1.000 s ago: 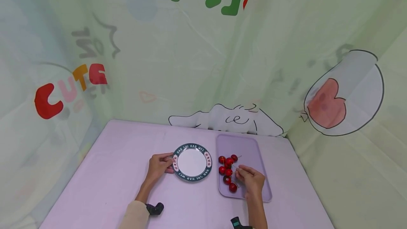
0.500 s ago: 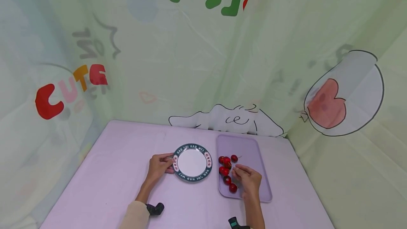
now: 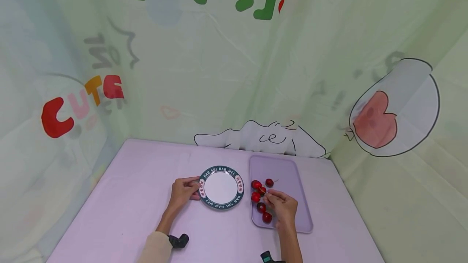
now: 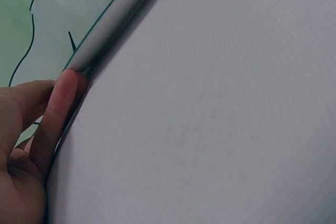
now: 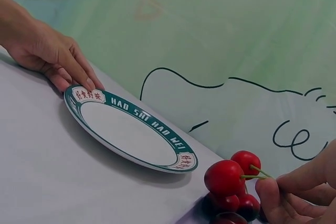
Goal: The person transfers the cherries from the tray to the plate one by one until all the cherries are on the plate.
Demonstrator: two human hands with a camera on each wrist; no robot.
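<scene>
A round white plate (image 3: 220, 188) with a lettered green rim lies on the table. My left hand (image 3: 183, 190) pinches its left edge; the left wrist view shows fingertips (image 4: 65, 90) at that edge. Over the purple tray (image 3: 285, 170), my right hand (image 3: 286, 207) pinches thin green stems between thumb and fingers. From these stems hang two red cherries, one larger-looking cherry (image 5: 224, 178) in front and another cherry (image 5: 245, 162) behind it. Below them, darker cherries (image 5: 248, 206) lie close together, partly hidden.
Other cherries (image 3: 267, 217) lie along the tray's left side, and one cherry (image 3: 269, 182) sits apart near its middle. The pale tablecloth (image 3: 146, 169) runs back to a printed curtain (image 3: 219, 72). Black straps (image 3: 178, 240) are worn on the wrists.
My right hand has shifted left across the tray, carrying the two cherries by their stems towards the tray's left rim. The left hand and the plate stay put.
</scene>
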